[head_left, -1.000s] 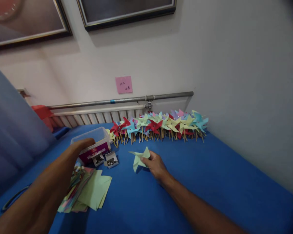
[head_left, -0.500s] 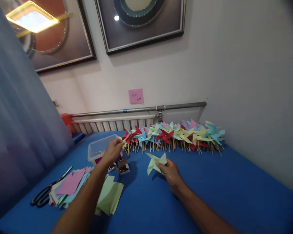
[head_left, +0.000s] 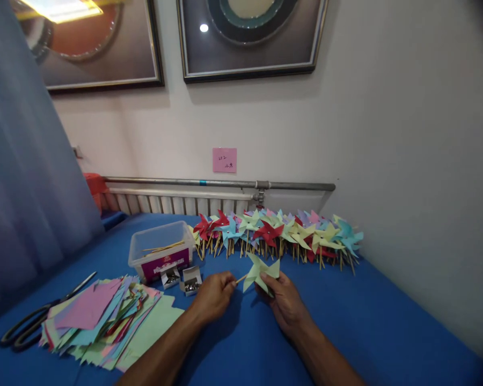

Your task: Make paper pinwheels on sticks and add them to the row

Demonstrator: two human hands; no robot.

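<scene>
My left hand [head_left: 216, 295] pinches a thin wooden stick [head_left: 240, 279], whose far end reaches the edge of a pale green paper pinwheel [head_left: 257, 274]. Closed around that pinwheel's right side is my right hand [head_left: 284, 300], its thumb on the front of the paper. Whether the stick touches the pinwheel's back is hidden. Just left of my left hand stand two small open boxes of metal pins, a nearer one [head_left: 191, 281] and another [head_left: 170, 276]. Behind them, a clear plastic tub [head_left: 161, 234] with a purple label holds a few more sticks.
A long row of finished pinwheels [head_left: 268, 232] on sticks lies along the back, below a pipe rail [head_left: 221, 184]. At left are a fanned pile of coloured paper [head_left: 90, 308] and black-handled scissors [head_left: 40, 320]. A blue curtain [head_left: 32, 161] hangs at far left.
My left hand has come from over the plastic tub toward the pinwheel, bringing a stick. The right hand still grips the pinwheel. My view has shifted slightly.
</scene>
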